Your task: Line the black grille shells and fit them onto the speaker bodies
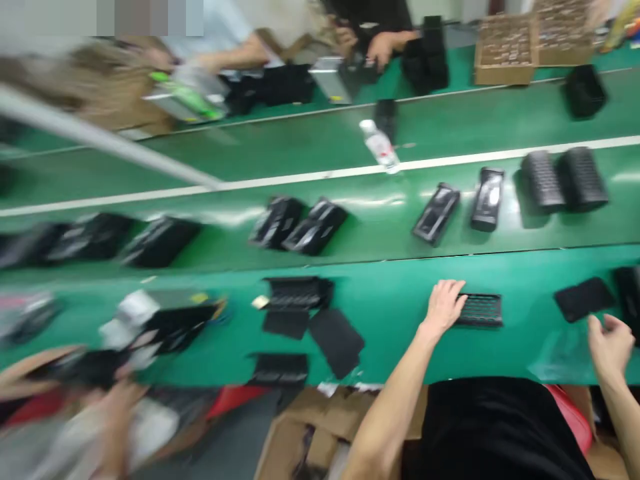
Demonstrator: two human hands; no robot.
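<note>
My left hand reaches onto the near green table and its fingers curl over the left end of a flat black ribbed tray. My right hand hovers at the right edge with its fingers curled in; what they hold, if anything, is blurred. A crumpled clear plastic bag lies just left of that hand. Beyond it sits a flat black pad. Another black piece is cut off by the frame's right edge.
Black boxed items ride the green conveyor, with two ribbed black rolls at the right. A bottle lies on the belt's white line. Other people work opposite and at my left. Cardboard boxes stand below the table.
</note>
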